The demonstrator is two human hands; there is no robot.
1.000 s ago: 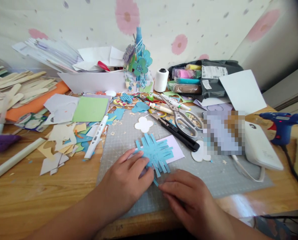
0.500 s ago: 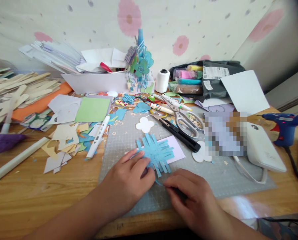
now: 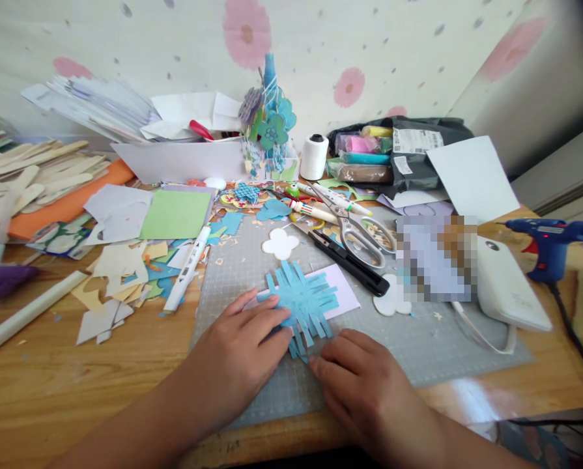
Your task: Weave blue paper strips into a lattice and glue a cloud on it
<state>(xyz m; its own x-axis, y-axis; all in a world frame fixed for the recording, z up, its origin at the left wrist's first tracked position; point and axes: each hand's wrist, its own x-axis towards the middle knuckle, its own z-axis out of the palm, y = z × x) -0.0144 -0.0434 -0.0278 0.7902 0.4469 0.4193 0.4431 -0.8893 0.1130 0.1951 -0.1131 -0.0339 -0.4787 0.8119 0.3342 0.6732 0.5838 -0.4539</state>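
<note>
moved: left hand [image 3: 246, 345] drew back, baring blue strip ends [image 3: 298, 350]
left hand: half-open, fingers on blue paper [image 3: 303, 296], near worktop [image 3: 139, 391] front edge
right hand [image 3: 362, 371]: curled; grip unclear

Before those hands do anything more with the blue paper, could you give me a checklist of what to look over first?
1. Left hand steadying the light-blue paper weave: ok, fingers rest on its near left side.
2. Right hand gripping a strip: cannot tell; its fingertips are by the lowest strips, but the grip is hidden.
3. Pale lilac paper sheet beneath the weave: ok, it shows at the right.
4. Black-handled craft knife away from both hands: ok, it lies beyond them.
5. Knife blade put away: not ok, metal seems to show past the handle.
6. Blue glue gun cool: cannot tell.
</note>
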